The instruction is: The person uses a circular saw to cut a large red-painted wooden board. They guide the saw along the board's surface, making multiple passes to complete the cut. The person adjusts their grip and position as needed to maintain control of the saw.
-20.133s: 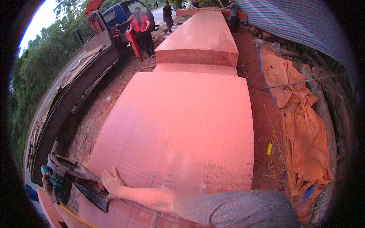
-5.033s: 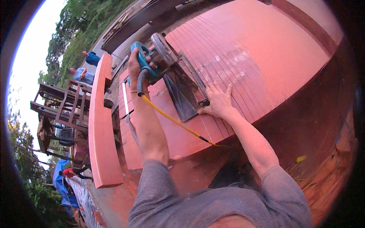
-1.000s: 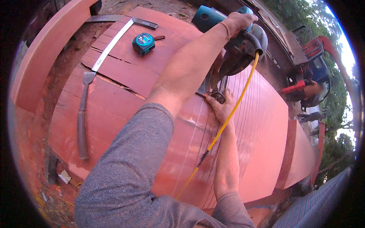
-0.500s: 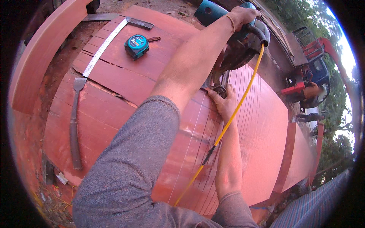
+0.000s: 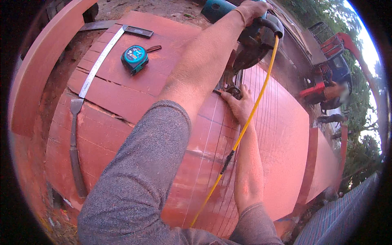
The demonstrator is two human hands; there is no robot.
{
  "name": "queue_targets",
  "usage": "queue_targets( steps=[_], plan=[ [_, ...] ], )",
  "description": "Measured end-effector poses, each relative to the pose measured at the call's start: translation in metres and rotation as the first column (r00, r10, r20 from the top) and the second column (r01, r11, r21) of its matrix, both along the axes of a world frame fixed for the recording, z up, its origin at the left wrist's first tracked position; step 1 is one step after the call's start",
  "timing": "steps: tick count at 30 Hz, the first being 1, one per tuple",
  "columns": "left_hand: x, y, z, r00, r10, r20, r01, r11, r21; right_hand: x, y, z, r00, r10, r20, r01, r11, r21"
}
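Note:
My left hand (image 5: 254,10) is closed round the top handle of a teal and dark grey circular saw (image 5: 250,48) at the far side of a reddish wooden slab (image 5: 281,139). My right hand (image 5: 241,107) grips a dark fitting low at the front of the saw's base, thumb to the left. The blade's contact with the wood is hidden. Several thin parallel lines run along the slab towards me beside the right forearm. A yellow power cord (image 5: 261,94) leaves the saw and passes over that forearm, down to the lower edge.
On the slab's left lie a teal tape measure (image 5: 134,59), a try square (image 5: 101,65) and a long-handled flat chisel (image 5: 76,139). Cracks split the slab there. A curved reddish plank (image 5: 45,61) stands at far left. Beyond, at right, a person (image 5: 335,92) is near a vehicle.
The saw and both hands have shifted slightly farther from me along the slab. The view has turned a little, so the tape measure, try square and chisel appear lower and more to the left.

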State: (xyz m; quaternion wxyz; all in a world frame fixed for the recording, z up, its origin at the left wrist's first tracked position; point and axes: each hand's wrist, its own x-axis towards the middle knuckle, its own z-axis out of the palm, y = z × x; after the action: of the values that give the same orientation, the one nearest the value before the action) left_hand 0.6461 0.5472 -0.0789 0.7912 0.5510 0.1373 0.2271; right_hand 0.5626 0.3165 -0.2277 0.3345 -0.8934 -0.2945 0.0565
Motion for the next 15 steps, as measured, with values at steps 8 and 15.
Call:
queue_targets(
  steps=[8,15],
  plan=[
    [0.014,0.010,0.003,1.000,-0.008,0.015,0.008,1.000,0.021,0.037,0.009,-0.015,0.991,-0.067,0.118,0.087,0.980,-0.181],
    [0.019,0.015,-0.001,1.000,-0.010,0.022,0.009,0.999,0.036,0.055,0.014,-0.030,0.990,-0.128,0.053,0.137,0.967,-0.215]
  ],
)
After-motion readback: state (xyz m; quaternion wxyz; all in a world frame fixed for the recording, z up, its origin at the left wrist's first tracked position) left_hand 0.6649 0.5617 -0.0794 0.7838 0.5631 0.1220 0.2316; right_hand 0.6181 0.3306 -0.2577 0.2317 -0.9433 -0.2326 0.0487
